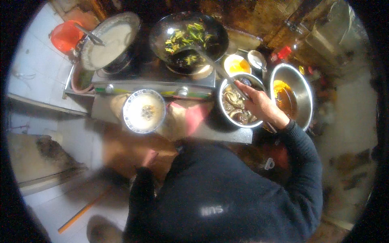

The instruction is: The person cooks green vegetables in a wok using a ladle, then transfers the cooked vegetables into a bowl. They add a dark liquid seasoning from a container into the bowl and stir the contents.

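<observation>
My right hand (261,103) grips the long metal handle of a cooking spatula (217,66), whose blade rests among chopped green vegetables (182,38) in a dark wok (217,33) on the stove. Beneath that hand stands a metal pot (223,106) of dark, wrinkled food pieces in liquid. My left hand (149,157) hangs low beside my body, below the counter's front edge, partly blurred; its fingers cannot be made out. Nearest above it, a patterned bowl (125,111) of pale liquid sits at the stove's front edge by some cloths.
Left of the wok, a large pan (86,57) holds pale liquid and a ladle, with a red plastic basket (65,36) behind. A bowl of yellow liquid (237,65), a small white bowl (256,59) and a metal basin (304,88) stand at the right. A gas stove (136,83) spans the middle.
</observation>
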Demonstrator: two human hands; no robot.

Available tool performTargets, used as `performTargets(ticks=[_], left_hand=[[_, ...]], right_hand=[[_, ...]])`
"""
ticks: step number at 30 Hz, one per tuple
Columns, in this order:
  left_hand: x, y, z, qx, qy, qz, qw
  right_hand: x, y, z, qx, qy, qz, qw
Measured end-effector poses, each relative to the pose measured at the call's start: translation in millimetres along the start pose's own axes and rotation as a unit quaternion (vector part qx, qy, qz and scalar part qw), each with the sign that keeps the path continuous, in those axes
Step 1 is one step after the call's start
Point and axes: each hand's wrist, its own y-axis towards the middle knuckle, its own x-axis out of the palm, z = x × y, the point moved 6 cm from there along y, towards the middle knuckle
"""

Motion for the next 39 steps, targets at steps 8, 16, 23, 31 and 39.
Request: performTargets(ticks=[8,16,23,31,39], left_hand=[[-8,-9,19,-0.015,0.003,-0.002,1.000],[-19,-4,41,0.045,0.030,0.038,0.998],[-27,-20,81,0.010,0.048,0.093,0.994],[-24,-8,34,0.096,0.152,0.057,0.982],[-9,-8,24,0.020,0.100,0.009,0.995]], right_hand=[[38,86,31,-0.022,0.054,0.081,0.995],[-6,-5,21,0.071,-0.087,0.001,0.994],[22,87,74,0.067,0.041,0.101,0.992],[28,93,38,0.135,0.386,0.084,0.909],[29,123,39,0.107,0.324,0.089,0.936]])
